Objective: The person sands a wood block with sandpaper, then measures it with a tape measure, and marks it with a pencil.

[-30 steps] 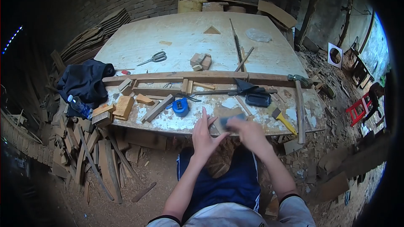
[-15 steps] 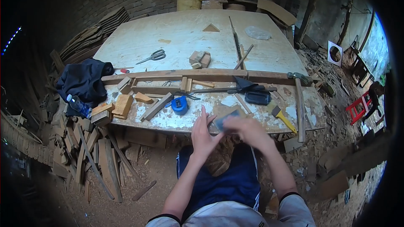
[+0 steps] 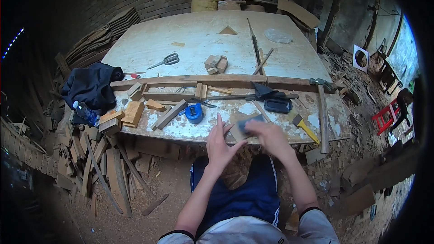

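Observation:
At the table's front edge lies a small flat wooden piece (image 3: pixel 236 133). My left hand (image 3: pixel 219 141) is beside it, fingers apart, thumb and fingers touching its left side and front edge. My right hand (image 3: pixel 267 136) is closed on a blue-grey pad (image 3: pixel 248 124), which rests on the wooden piece. Just left of my hands sits a blue tape measure (image 3: pixel 194 113). To the right lies a brush with a yellow handle (image 3: pixel 306 129).
A long wooden beam (image 3: pixel 181 80) crosses the table (image 3: pixel 158 40). A hammer (image 3: pixel 322 113) lies at the right, scissors (image 3: pixel 166 60) behind the beam. Wood blocks (image 3: pixel 133 114), a bottle (image 3: pixel 86 113) and dark cloth (image 3: pixel 92 85) are at the left.
My right hand has moved slightly right with the blue-grey pad, showing more of the wooden piece. My left hand stays nearly in place.

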A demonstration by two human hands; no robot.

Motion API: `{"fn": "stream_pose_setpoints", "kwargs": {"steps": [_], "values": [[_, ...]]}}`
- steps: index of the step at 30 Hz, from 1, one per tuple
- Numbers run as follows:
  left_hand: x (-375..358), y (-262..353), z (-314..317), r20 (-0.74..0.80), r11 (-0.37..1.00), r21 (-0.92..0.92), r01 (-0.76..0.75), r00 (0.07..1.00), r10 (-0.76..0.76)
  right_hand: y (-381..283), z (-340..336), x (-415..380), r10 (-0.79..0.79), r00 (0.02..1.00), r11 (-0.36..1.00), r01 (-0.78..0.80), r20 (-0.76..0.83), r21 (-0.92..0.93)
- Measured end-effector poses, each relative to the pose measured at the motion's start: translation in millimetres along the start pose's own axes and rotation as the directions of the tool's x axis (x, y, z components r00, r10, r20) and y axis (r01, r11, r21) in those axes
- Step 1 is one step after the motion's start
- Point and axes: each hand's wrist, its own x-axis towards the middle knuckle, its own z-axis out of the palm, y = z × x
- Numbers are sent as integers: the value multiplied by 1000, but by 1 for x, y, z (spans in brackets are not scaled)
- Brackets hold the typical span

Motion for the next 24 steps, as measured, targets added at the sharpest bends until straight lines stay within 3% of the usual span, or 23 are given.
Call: {"fn": "stream_pose_setpoints", "kwargs": {"steps": [1,3,5,8,11,14,18,21,24], "values": [[0,1,0,-4,1000,0,-1,1000,1,4,-3,3,69,997,997,-71,-47,-34],[2,0,-1,-15,1000,16,-20,1000,20,-22,4,-9,24,998,984,-33,-54,-176],[-1,-5,1,-8,998,38,-54,998,55,-31,11,-19,-81,997,997,80,-14,-16],[-2,0,-1,-43,999,-11,-50,998,50,-16,-2,-26,-8,997,986,20,-74,163],[-3,4,-4,-53,994,78,-74,996,78,-2,1,-37,319,917,880,-193,-238,435],[-1,1,-5,-39,969,115,-220,973,226,26,16,-45,554,726,732,-191,-408,654],[-1,0,-9,10,972,53,-228,974,228,46,7,-54,508,811,705,-198,-291,681],[2,5,-8,0,983,21,-184,983,184,49,9,-52,517,802,636,-126,-299,761],[5,6,-7,-29,990,-13,-141,990,141,45,11,-50,514,795,660,-126,-322,740]]}}
